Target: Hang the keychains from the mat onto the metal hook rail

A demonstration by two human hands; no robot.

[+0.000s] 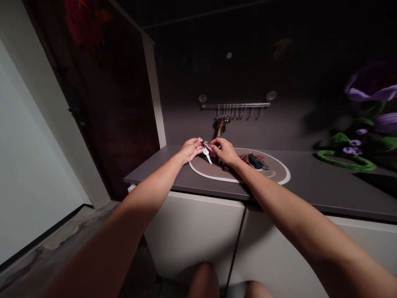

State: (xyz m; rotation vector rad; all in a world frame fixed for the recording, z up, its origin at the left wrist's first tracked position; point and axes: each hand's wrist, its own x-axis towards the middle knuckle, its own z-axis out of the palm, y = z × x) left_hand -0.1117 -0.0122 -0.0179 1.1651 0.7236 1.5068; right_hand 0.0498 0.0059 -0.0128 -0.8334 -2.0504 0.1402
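Between my two hands hangs a silver key [206,155] on a ring with a pinkish strap [211,149]. My left hand [190,150] pinches the ring end of this key set, its fingers closed. The strap's other side is gripped by the fingertips of my right hand [225,150]. Both hands are just above an oval brown mat [207,173] with a white border. To the right of my right hand lies a pile of keys and keychains [256,160] on the mat. A small brown block-like piece [226,168] is under my right hand.
On the dark wall, a clear rail [235,106] with several hooks carries a bunch of keys [222,123] toward its left. A purple flower decoration [369,91] with a green fuzzy ring base [345,160] stands right on the grey countertop [310,186]. White cabinet doors [195,223] are below.
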